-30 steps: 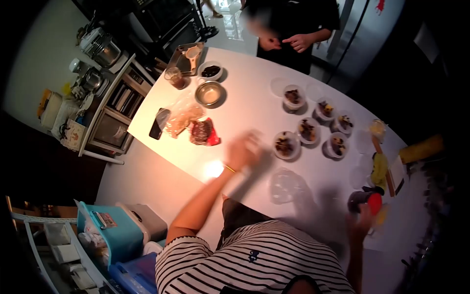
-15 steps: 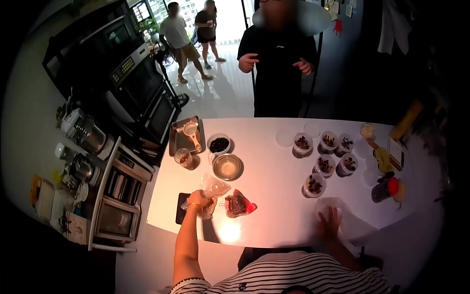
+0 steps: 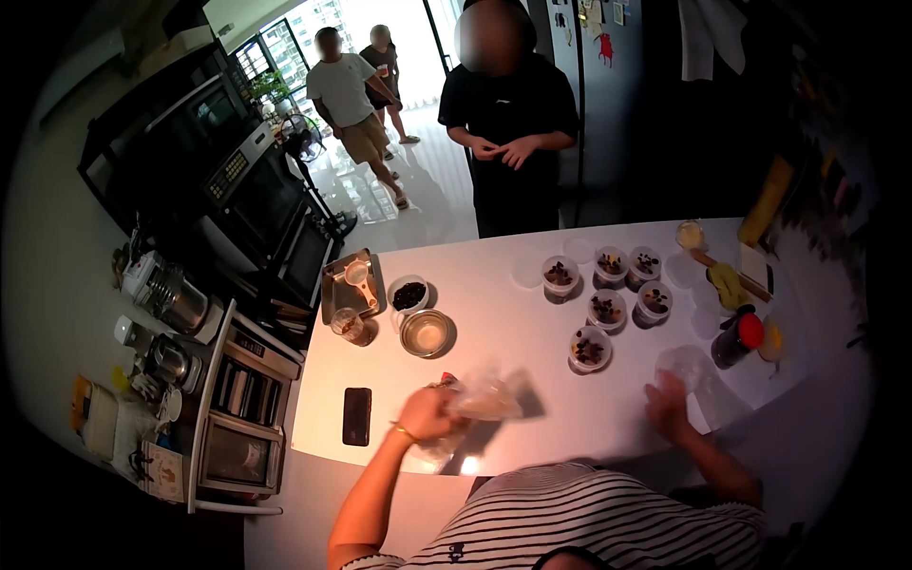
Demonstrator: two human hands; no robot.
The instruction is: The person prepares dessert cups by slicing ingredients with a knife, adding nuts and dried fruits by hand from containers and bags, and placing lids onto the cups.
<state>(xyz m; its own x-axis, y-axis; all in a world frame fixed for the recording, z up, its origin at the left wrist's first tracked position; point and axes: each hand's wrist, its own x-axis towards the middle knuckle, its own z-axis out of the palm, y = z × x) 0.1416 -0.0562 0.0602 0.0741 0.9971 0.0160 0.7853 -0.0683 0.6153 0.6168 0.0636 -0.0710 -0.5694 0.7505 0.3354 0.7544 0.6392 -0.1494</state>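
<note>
My left hand (image 3: 426, 416) is closed on a clear plastic bag (image 3: 486, 397), lifted above the table and blurred by motion. A bit of red packet shows behind that hand. My right hand (image 3: 668, 404) touches a crumpled clear plastic bag (image 3: 689, 369) at the table's right; its fingers are blurred. Several cups with dark toppings, the nearest one (image 3: 590, 349) closest to me, stand between and beyond my hands. A jar with a red lid (image 3: 738, 340) stands right of my right hand. The phone (image 3: 357, 416) lies left of my left hand.
A metal bowl (image 3: 427, 333), a bowl of dark pieces (image 3: 409, 295), a glass (image 3: 351, 326) and a metal tray (image 3: 336, 296) stand at the table's left. A person in black (image 3: 513, 123) stands across the table, two more people farther back. Mixers (image 3: 166, 294) stand on the left shelf.
My left hand has picked up the clear bag from beside the phone and carried it right. My right hand has moved from the red-lidded jar to the crumpled bag. The view has tilted up.
</note>
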